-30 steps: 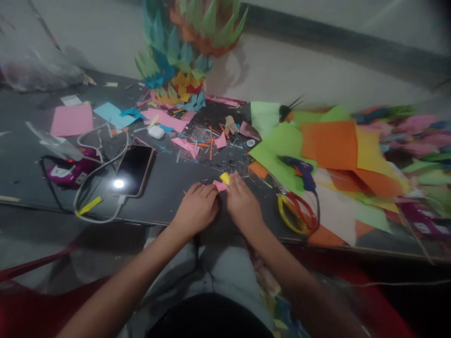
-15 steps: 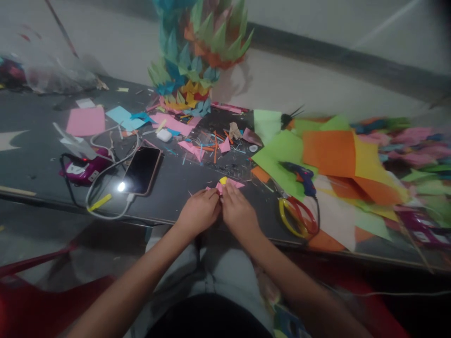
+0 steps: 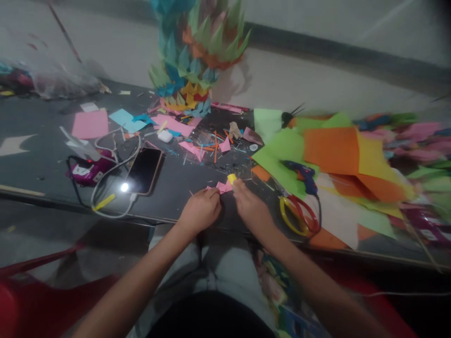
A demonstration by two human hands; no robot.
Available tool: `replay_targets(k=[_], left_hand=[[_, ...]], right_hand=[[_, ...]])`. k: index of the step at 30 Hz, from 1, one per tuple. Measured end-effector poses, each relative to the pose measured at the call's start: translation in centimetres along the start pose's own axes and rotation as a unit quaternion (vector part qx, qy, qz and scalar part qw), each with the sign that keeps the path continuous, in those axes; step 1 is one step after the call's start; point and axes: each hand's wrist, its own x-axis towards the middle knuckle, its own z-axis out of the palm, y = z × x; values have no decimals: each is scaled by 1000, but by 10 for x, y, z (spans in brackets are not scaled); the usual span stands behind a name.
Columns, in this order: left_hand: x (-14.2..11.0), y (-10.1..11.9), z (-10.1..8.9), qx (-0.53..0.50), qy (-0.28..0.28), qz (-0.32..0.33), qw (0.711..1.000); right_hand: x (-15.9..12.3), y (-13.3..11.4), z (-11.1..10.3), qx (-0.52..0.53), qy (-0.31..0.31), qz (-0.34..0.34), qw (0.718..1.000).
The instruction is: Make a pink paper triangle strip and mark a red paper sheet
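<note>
The right hand (image 3: 254,206) has its fingers closed on a small yellow object (image 3: 231,178), just below frame center; the left hand (image 3: 200,208), fingers curled, touches folded pink paper (image 3: 221,187) there, its grip unclear. Scissors (image 3: 306,210) lie lower right.

Single head-worn view, facing forward and steeply down. Looks from above the wearer's lap (image 3: 229,263), past both hands (image 3: 199,210) near mid-frame, across the counter (image 3: 176,180) to the wall (image 3: 299,77) behind. Counter's front edge runs aslant, lower at right.
</note>
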Motion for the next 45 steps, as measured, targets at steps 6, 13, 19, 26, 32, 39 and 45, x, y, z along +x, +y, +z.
replay_targets(k=[6,13,19,26,32,39,45], left_hand=[[-2,0,1,5,3,-6,1000],[0,-9,3,-65,-1,-2,998],[-1,-11,6,-91,18,-2,996],[-1,-7,2,-74,5,-72,995],[-2,-12,5,-202,65,-137,968],[1,-19,7,-287,90,-159,940],[1,-18,4,-295,99,-172,935]], right_hand=[[-5,-3,-4,143,-19,-117,983],[24,33,-30,308,41,-18,950],[52,26,-36,245,-136,-83,956],[63,-9,-26,6,-152,8,988],[65,-2,-24,-5,-166,-27,986],[62,10,-23,54,-175,-182,966],[35,13,-16,51,-158,-233,958]])
